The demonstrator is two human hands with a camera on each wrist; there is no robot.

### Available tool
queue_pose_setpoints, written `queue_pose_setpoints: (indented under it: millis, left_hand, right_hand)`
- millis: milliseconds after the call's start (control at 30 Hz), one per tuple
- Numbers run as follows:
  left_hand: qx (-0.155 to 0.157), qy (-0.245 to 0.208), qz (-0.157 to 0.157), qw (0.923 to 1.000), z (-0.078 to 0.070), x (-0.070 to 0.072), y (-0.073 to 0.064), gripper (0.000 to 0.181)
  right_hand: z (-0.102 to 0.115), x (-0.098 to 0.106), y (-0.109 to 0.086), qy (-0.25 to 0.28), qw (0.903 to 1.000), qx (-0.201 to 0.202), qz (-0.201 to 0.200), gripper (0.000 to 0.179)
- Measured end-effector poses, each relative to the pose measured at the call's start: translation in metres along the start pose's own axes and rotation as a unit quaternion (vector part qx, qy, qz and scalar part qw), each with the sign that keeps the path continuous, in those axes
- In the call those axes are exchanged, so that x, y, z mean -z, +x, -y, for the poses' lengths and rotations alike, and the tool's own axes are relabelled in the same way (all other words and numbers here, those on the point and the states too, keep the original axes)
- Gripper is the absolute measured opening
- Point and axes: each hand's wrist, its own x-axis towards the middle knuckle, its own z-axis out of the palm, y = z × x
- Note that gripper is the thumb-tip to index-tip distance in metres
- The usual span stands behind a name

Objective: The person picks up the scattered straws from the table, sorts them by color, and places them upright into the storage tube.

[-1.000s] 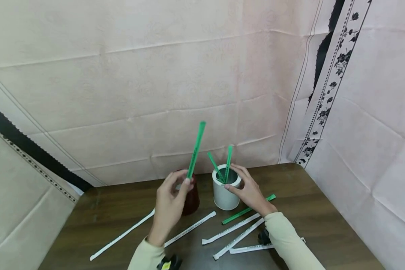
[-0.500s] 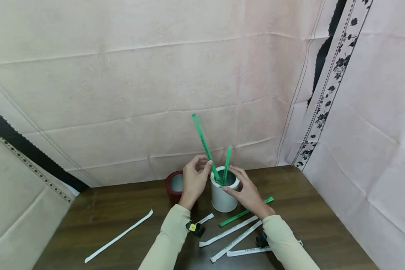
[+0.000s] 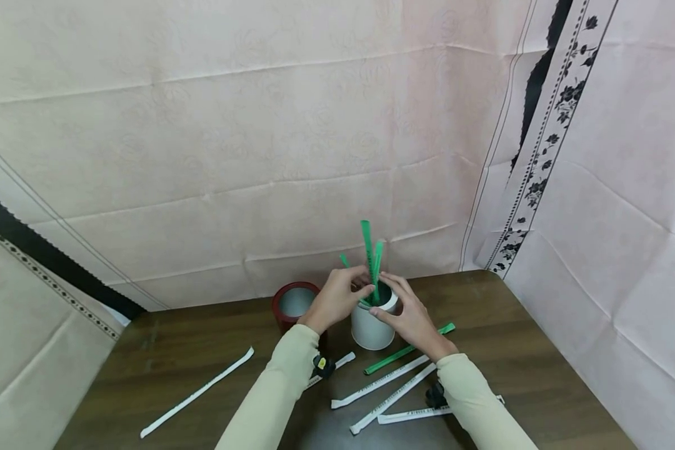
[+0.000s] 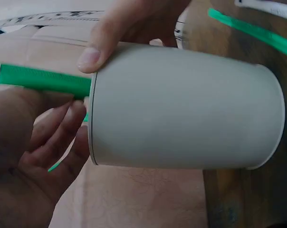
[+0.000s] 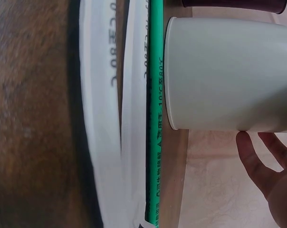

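Observation:
My left hand [image 3: 340, 300] is at the mouth of the white cup [image 3: 372, 328], pinching a green wrapped straw [image 3: 367, 240] whose lower end is inside the cup. Two other green straws also stand in it, one leaning left behind my left hand. In the left wrist view the pinched straw [image 4: 43, 80] meets the cup's rim, with the thumb lying beside it. My right hand [image 3: 415, 320] holds the cup at its rim, thumb on the near side and fingers round the far right. The cup stands upright on the table.
A dark red cup [image 3: 280, 312] stands left of the white one, partly behind my left hand. One green straw [image 3: 390, 359] lies in front of the white cup. Several white wrapped straws [image 3: 197, 392] lie across the brown table [image 3: 540, 375]. Cloth hangs behind the table.
My left hand has carried the green straw rightward and lowered it into the white cup, uncovering the red cup. The right hand has kept its hold on the cup.

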Motion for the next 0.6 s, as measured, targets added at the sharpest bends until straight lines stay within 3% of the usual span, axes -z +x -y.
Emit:
queue_pose_setpoints:
  millis: [100, 200, 267, 400, 533, 600]
  left_hand:
    - [-0.015, 0.033, 0.061, 0.9975, -0.003, 0.001, 0.006, 0.026]
    - [-0.020, 0.063, 0.066, 0.9957, -0.005, 0.003, 0.006, 0.029]
    - [-0.016, 0.068, 0.040, 0.9968, -0.007, 0.008, 0.002, 0.030]
    - [0.005, 0.048, -0.043, 0.9979, -0.014, 0.022, -0.010, 0.026]
    - [0.025, 0.015, -0.116, 0.9929, -0.023, 0.035, -0.030, 0.017]
    - [0.039, -0.001, -0.131, 0.9906, -0.026, 0.037, -0.043, 0.012]
  right_hand:
    - [0.001, 0.000, 0.000, 0.004, 1.0000, 0.000, 0.004, 0.073]
    - [0.001, -0.002, 0.001, 0.004, 0.9999, -0.004, 0.009, 0.072]
    - [0.001, -0.003, 0.002, 0.005, 1.0000, -0.004, 0.007, 0.072]
    - [0.001, -0.003, 0.004, 0.008, 0.9999, 0.003, -0.005, 0.073]
    - [0.001, -0.001, 0.005, 0.006, 0.9999, 0.009, -0.009, 0.073]
    - [0.000, 0.000, 0.004, 0.005, 0.9999, 0.008, -0.007, 0.073]
